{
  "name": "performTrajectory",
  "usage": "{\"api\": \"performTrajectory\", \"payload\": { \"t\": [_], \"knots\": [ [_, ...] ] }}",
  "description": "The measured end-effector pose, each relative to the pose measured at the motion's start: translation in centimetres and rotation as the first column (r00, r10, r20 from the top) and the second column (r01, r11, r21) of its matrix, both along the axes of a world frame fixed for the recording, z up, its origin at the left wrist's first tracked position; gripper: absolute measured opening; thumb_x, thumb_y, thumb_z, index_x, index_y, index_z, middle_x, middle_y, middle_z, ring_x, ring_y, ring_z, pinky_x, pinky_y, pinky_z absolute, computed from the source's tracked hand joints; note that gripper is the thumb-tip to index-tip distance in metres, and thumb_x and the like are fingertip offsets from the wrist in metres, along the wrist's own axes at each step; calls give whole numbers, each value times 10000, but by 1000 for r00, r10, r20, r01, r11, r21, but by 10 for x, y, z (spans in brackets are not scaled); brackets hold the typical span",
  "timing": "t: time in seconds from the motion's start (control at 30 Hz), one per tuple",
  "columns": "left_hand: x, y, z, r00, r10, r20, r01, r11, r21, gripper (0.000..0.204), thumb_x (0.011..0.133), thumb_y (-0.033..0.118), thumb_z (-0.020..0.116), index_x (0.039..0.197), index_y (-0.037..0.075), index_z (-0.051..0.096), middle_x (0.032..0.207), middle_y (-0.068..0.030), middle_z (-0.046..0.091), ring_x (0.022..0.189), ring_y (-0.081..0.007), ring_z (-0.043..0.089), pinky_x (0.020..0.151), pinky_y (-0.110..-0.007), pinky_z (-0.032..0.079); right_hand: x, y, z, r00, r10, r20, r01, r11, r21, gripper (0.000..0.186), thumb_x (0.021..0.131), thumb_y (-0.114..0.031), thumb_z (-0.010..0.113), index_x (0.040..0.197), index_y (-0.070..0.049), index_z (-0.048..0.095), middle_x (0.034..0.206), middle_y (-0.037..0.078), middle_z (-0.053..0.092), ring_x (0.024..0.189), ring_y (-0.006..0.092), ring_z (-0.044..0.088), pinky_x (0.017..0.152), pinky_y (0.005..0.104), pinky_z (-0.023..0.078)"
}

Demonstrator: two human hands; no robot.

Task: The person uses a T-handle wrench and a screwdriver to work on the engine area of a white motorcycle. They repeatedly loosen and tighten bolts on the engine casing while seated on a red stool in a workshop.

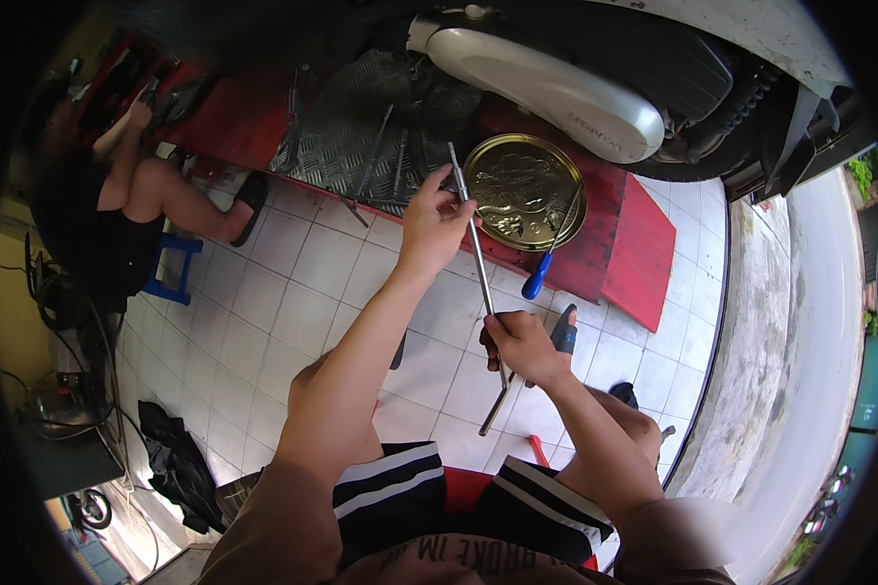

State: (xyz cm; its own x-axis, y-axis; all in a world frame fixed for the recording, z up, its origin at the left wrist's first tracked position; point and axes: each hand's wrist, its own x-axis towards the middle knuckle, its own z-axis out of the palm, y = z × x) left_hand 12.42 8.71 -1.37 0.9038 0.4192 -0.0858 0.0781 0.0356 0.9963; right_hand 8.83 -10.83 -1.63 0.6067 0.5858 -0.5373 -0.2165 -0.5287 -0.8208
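Observation:
My left hand (437, 222) has its fingers closed round the upper part of a long silver T-handle wrench (480, 265), close to its far end. Lower down, my right hand (523, 346) grips the same tool near its crossbar, which slants out below the fist. The wrench is tilted, held above the floor in front of my knees. Just beyond it lies a round gold-coloured tray (527, 174) with embossed relief and a few small parts that I cannot make out. A blue-handled screwdriver (538, 277) rests across the tray's near edge, handle outward.
A scooter with a silver engine cover (546, 93) stands over the red platform (644, 249). Several long tools lie on the platform's tread plate (337, 122). At the left, another person (98, 195) sits by a blue stool (176, 268). Black cloth (176, 458) lies on the tiled floor (293, 273).

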Motion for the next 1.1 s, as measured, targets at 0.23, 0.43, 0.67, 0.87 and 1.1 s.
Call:
{"api": "performTrajectory", "payload": {
  "t": [0.23,0.43,0.67,0.87,1.1],
  "knots": [
    [-3,-21,-6,985,-46,-167,116,890,441,744,781,35,617,1445,28,280,722,-195,651,669,-348,662,637,-407,527,-16,3,-25,977,-115,-181,117,993,0,357,1014,-176,406,753,24,544,607,81,544,483,219,569,466,330,456],
    [-13,-24,11,970,-111,-215,186,909,373,722,766,-9,564,1434,2,288,886,-261,650,868,-395,664,791,-442,546,-26,0,-21,977,-156,-148,163,986,42,315,1010,-189,418,844,35,565,643,80,589,539,192,611,521,301,516],
    [-9,9,13,982,116,-152,-50,923,381,619,800,21,538,1395,9,368,886,-251,659,860,-365,675,770,-438,548,-2,37,-29,999,-24,46,20,996,85,348,1013,-250,440,867,41,564,643,93,596,506,186,606,486,297,509],
    [45,64,17,990,110,-88,-75,941,329,515,746,107,633,1244,13,543,1012,-222,662,955,-354,661,824,-413,545,29,80,-3,994,-99,-49,109,958,265,283,1015,-233,431,919,3,554,642,43,539,501,143,503,481,291,436],
    [92,100,21,992,127,26,-129,980,154,473,730,140,622,1193,49,593,1084,-198,652,1010,-343,644,859,-408,531,69,130,26,975,-198,103,175,965,195,398,1019,-319,411,886,27,555,589,66,485,453,165,475,446,320,422]
  ]
}}
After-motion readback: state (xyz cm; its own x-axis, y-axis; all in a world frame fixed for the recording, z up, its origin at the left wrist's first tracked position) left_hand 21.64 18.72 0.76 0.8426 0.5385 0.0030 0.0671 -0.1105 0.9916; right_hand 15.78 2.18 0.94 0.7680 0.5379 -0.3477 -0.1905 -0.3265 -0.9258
